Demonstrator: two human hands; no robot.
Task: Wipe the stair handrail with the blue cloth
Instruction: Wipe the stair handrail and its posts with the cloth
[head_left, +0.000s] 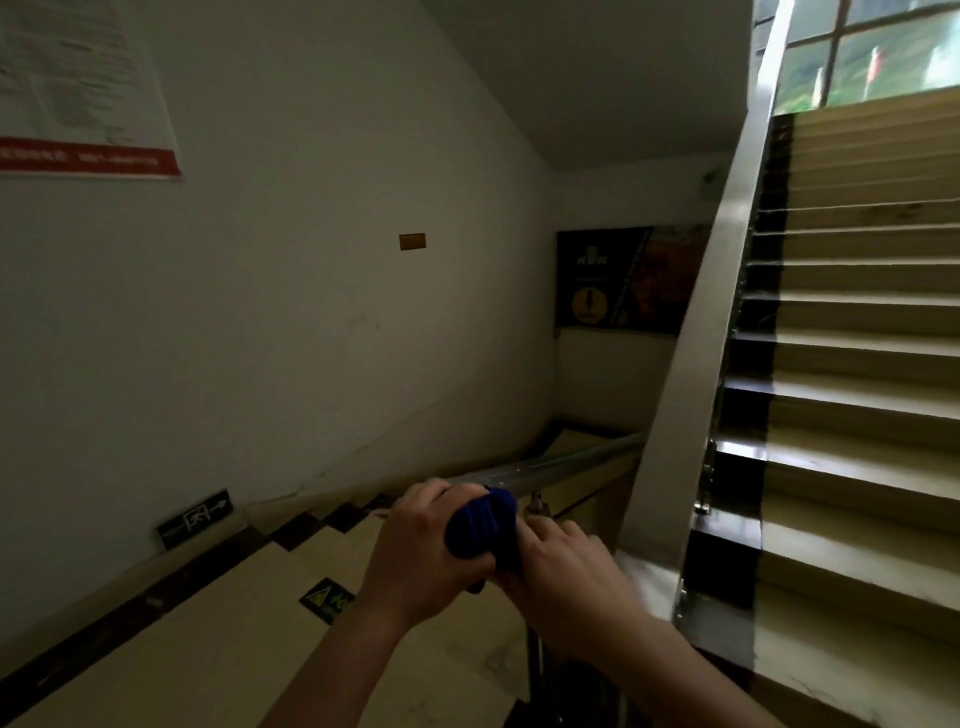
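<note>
Head-worn view (wide-angle) looks forward and down, near the handrail (561, 464).

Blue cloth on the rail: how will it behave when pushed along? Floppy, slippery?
Likely floppy: the blue cloth bunches into folds where the left hand grips it round the handrail. It probably slides easily, since the rail looks like smooth, shiny metal. Being already wrinkled, it may ruck up rather than stay flat when pushed.

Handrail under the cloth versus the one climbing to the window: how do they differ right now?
The lower handrail looks nearly level and dim, with the blue cloth wrapped on it, gripped by the left hand. The upper handrail climbs steeply, brightly lit and bare. Both are shiny metal.
</note>
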